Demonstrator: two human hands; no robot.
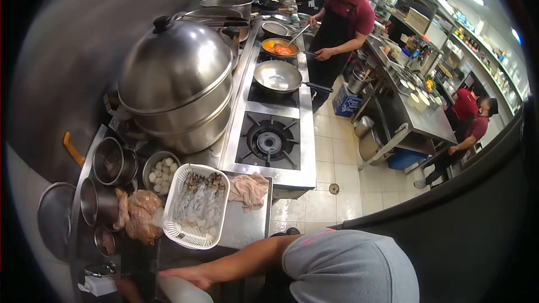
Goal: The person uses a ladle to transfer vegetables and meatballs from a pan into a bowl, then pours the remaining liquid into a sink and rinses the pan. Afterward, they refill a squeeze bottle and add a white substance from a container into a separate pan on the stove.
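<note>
My right hand (188,274) reaches in from a grey sleeve (353,266) at the bottom of the view. Its fingers close over the upper edge of a pale rounded object (184,292), cut off by the frame; its kind I cannot tell. Just above stands a white plastic basket (219,219) of raw shrimp (199,205). Beside it lies a clear bag of raw meat (147,213). A metal bowl (147,182) holds white balls (164,175), and a crumpled pink cloth (249,189) rests at the basket's right. My left hand is out of view.
A domed steamer (177,73) towers behind the basket. Along the range are a bare burner (268,141), a wok (278,76) and a pan of orange-red food (281,49), stirred by a co-worker (342,17). Metal pots (114,161) stand at left; a prep table (426,123) is at right.
</note>
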